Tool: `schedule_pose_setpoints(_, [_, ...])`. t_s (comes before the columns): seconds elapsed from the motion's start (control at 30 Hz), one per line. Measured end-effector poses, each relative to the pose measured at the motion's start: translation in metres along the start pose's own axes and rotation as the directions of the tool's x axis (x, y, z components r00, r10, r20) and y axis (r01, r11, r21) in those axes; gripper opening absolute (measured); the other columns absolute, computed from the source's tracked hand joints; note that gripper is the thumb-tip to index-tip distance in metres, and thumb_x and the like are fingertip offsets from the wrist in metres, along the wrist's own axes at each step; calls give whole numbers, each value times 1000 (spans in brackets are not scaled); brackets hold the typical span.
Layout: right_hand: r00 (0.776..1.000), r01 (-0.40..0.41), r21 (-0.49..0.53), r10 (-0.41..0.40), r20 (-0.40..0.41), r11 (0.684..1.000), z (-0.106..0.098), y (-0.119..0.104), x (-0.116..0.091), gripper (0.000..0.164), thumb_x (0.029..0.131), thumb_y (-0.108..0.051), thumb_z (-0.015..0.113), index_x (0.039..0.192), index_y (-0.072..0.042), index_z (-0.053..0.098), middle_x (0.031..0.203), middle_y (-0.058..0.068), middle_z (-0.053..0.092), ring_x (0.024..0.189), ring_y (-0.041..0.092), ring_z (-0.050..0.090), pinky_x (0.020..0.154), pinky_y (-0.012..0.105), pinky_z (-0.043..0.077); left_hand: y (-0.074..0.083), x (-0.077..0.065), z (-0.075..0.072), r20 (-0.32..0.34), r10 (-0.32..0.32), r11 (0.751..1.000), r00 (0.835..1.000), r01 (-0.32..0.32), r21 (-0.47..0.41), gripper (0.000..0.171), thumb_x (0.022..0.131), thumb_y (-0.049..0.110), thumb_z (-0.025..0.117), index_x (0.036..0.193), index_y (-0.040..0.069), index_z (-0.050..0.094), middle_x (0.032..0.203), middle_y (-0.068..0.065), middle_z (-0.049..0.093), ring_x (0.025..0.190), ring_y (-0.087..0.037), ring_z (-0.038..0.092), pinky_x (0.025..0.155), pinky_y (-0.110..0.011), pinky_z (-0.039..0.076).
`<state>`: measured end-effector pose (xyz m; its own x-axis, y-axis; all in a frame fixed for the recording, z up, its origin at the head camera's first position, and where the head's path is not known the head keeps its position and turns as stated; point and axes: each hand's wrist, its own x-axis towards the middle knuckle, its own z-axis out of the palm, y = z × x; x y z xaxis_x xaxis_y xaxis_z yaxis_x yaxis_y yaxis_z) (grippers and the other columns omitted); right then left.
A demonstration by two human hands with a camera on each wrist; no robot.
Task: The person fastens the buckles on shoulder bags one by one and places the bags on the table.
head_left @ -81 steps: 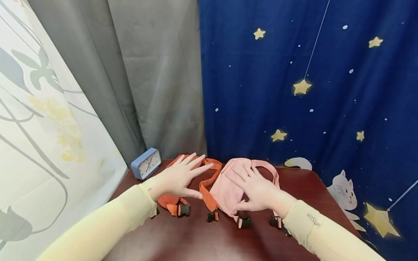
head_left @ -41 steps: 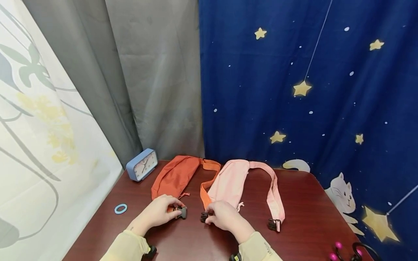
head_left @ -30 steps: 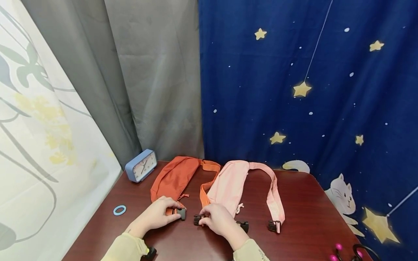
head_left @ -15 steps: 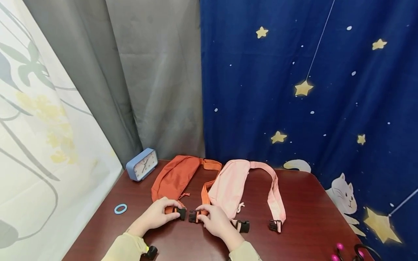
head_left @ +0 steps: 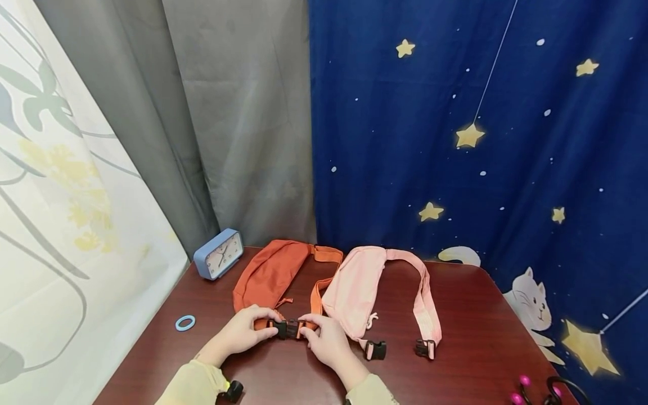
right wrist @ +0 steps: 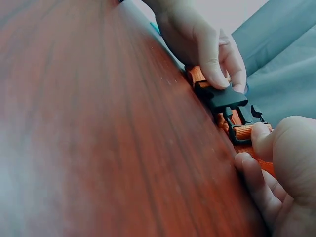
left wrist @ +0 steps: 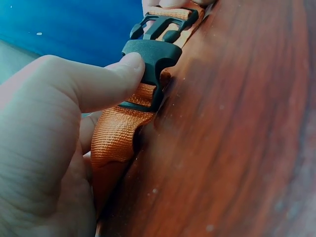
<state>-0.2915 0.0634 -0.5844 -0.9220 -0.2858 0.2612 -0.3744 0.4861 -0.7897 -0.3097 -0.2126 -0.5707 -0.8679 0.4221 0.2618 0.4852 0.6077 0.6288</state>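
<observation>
An orange-red waist bag [head_left: 270,273] lies on the table, its orange strap [head_left: 329,255] looping round to the front. My left hand [head_left: 245,331] pinches the black socket half [left wrist: 160,55] of its side-release buckle, thumb on top. Between thumb and fingers, my right hand [head_left: 330,341] grips the prong half [right wrist: 242,132] by its webbing end. The two halves face each other in line, the prong tips right at the socket's mouth with the prongs still showing. Right beside, a pink waist bag [head_left: 356,287] has its buckle apart, in a socket half [head_left: 376,350] and a prong half [head_left: 424,349].
A blue alarm clock [head_left: 219,254] stands at the back left of the dark red table [head_left: 471,315]. Nearer lies a light blue ring [head_left: 185,323]. A black wiry object with pink balls [head_left: 525,381] is at the lower right. Curtains hang behind the table.
Both hands came down from hovering flat over the bags and took hold of the orange bag's buckle halves. The right hand then moved left, bringing the prongs up to the socket.
</observation>
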Motion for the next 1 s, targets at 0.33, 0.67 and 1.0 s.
schedule_pose_setpoints(0.33, [999,44,-95,-44,-1,994,6,-5,3,19,101,-23,80,121,-25,83,71,-13,62,54,-7,47,53,17,42,0,0,0,11,-6,1000,1000,6,-1,15,97,34,86,109,40,78,109,12,73,95,-3,57,83,-27,46])
schedule_pose_setpoints(0.67, [994,106,-238,-110,-7,965,9,-6,5,20,101,-26,79,121,-30,84,111,-9,83,91,-3,68,80,24,54,-2,0,0,16,-15,1000,1000,15,2,16,97,34,86,108,41,77,109,13,72,95,-2,57,85,-27,47])
schedule_pose_setpoints(1.0, [994,109,-246,-112,0,963,13,-7,6,22,101,-23,79,123,-28,84,115,-5,84,108,10,77,92,32,60,-2,1,1,5,2,1000,1000,-2,1,16,96,31,86,108,39,78,110,14,75,97,-2,59,87,-29,49])
